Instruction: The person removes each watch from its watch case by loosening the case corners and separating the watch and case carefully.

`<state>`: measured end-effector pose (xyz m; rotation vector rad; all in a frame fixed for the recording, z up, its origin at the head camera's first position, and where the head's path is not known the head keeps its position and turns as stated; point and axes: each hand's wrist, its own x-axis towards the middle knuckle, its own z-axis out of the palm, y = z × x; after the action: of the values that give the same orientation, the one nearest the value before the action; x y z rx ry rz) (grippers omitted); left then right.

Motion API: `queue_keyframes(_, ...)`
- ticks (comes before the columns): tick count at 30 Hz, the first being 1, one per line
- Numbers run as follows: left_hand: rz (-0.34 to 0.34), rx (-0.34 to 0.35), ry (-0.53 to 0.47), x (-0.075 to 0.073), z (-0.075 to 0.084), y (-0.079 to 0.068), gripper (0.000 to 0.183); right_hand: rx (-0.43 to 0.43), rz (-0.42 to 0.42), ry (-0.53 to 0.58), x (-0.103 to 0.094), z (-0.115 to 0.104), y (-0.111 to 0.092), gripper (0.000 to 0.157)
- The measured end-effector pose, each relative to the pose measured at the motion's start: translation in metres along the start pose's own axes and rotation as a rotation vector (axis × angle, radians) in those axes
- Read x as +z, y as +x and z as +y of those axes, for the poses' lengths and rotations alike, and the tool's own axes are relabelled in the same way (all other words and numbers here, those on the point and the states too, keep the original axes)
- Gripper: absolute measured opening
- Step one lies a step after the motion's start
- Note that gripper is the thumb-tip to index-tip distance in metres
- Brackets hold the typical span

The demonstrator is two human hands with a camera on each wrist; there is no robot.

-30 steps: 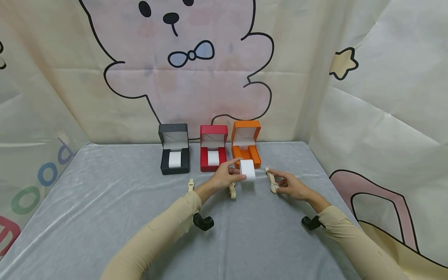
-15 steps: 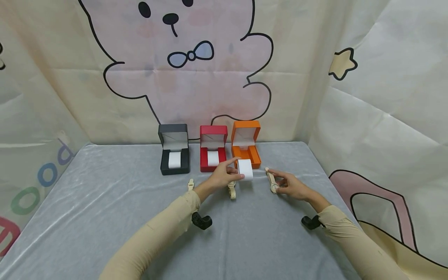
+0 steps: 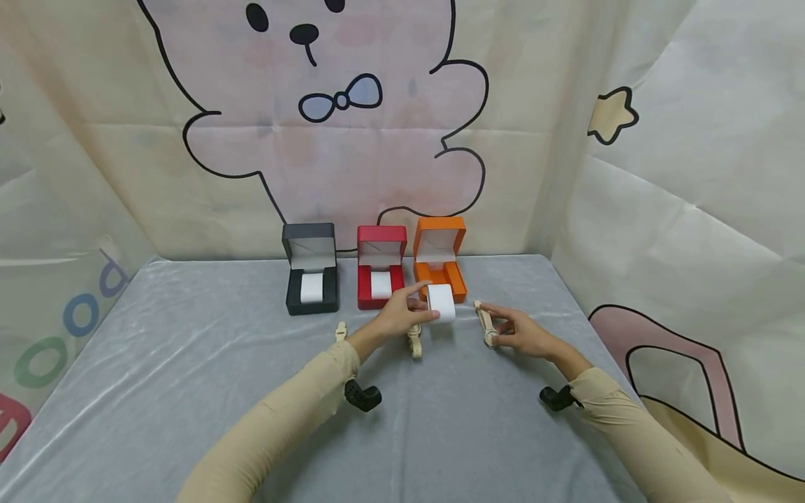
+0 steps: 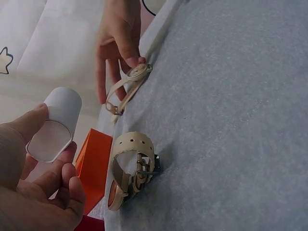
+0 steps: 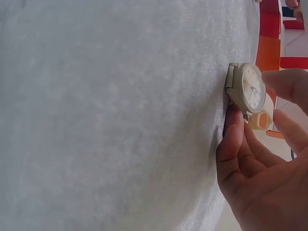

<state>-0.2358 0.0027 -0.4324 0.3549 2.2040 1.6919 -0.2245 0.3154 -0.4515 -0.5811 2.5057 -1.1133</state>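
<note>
My left hand (image 3: 399, 312) grips a white watch cushion (image 3: 441, 302) between thumb and fingers, raised in front of the orange watch box (image 3: 460, 283), whose base holds no cushion. In the left wrist view the cushion (image 4: 65, 107) shows a flat, rounded end. My right hand (image 3: 527, 337) pinches a cream wristwatch (image 3: 486, 325) low over the cloth. Its round white dial (image 5: 253, 89) faces sideways in the right wrist view, thumb below the case. A second cream watch (image 3: 415, 344) lies buckled in a loop under my left hand, partly hidden.
A black watch box (image 3: 294, 300) and a red watch box (image 3: 364, 297) stand with lids raised at the table's back, each with a white cushion inside. Another cream watch (image 3: 342, 331) is partly hidden by my left wrist. Grey cloth (image 3: 189, 349) covers the table; a printed curtain (image 3: 377, 161) hangs behind.
The cushion in my left hand has shifted slightly left. The watch under my right fingers has tilted, so its dial shows less in the head view. The boxes stay put.
</note>
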Motion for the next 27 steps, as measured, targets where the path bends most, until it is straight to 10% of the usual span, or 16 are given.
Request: queue_keyframes(27,-0.025,0.019,0.018,0.003,0.017,0.016,0.072,0.03,0.039,-0.074,-0.014,-0.012,0.004,0.057)
